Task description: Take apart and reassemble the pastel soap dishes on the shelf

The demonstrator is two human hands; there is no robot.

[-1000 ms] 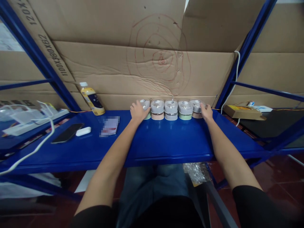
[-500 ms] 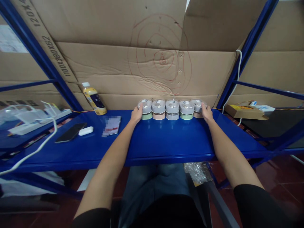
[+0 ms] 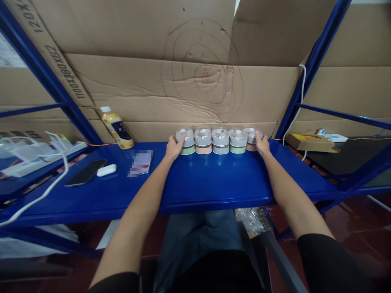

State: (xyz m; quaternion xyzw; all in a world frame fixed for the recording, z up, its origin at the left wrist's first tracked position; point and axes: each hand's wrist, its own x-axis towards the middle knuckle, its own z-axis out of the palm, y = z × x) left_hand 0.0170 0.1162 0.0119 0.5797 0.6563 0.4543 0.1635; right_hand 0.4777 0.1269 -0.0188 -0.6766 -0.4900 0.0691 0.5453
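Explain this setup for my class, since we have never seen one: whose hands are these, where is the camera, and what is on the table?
There is no robot here: a person works with two bare hands. The camera sits on their head, looking forward and down. On the blue table stands a row of five containers with greyish tops and coloured bases. The left hand touches the green-based one at the left end; the right hand touches the brownish one at the right end. Off to the left are a yellow bottle, a dark smartphone and a white earbud case.
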